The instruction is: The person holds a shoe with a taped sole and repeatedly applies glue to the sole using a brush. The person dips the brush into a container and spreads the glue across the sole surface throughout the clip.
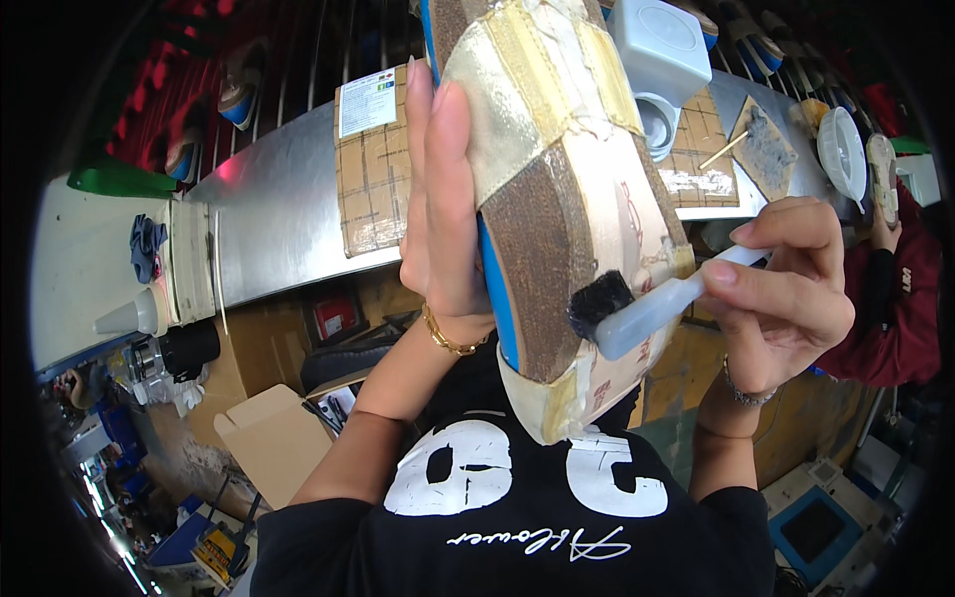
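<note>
Head view: clasping shoe (589,199), underside toward camera, in left hand (446,214), fingers (451,134) straight along its side, thumb hidden; holding it raised before black shirt (537,497). Gripping pale brush (647,318) in right hand (786,289), dark bristles (600,302) against shoe's brown underside strip (532,269). Beyond: metal surface (284,219) with taped cardboard (370,189), pale container (659,45).

a shoe workshop: racked shoes (236,105) at ten o'clock beyond a metal bench (284,194); a co-worker (893,333) at three o'clock holds another shoe (881,177).
</note>
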The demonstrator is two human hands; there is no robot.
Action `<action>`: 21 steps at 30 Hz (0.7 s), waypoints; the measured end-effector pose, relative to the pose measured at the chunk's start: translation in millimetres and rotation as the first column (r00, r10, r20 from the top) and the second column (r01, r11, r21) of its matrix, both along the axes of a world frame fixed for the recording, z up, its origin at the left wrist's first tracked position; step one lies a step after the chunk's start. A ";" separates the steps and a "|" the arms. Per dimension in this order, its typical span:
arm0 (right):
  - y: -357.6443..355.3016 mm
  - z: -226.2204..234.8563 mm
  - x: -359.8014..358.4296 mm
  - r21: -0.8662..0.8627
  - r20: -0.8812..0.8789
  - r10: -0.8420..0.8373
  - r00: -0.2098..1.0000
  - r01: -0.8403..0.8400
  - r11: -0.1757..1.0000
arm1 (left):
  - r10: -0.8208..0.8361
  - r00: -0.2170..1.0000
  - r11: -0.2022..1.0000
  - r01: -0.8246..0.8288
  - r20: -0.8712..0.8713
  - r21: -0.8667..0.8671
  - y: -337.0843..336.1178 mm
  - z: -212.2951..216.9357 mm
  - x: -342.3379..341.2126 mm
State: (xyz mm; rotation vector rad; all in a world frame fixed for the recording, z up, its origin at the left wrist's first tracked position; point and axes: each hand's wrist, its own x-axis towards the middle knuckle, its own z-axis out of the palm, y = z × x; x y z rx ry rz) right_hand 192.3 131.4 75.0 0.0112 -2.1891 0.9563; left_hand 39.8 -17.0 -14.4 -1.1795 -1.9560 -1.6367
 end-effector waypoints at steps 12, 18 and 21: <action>-3.6 7.8 2.9 0.107 0.038 0.058 0.998 -0.062 0.992 | 0.084 0.996 0.992 -0.084 -0.004 0.098 1.0 -1.0 -0.1; 12.9 7.7 -38.0 -0.092 -0.011 0.020 1.000 -0.021 0.996 | 0.136 0.957 0.916 -0.220 0.257 0.336 20.9 9.6 10.3; 3.1 1.5 -31.9 -0.018 0.072 -0.132 0.989 0.134 0.991 | 0.102 0.939 0.872 -0.244 0.329 0.424 25.5 17.4 1.8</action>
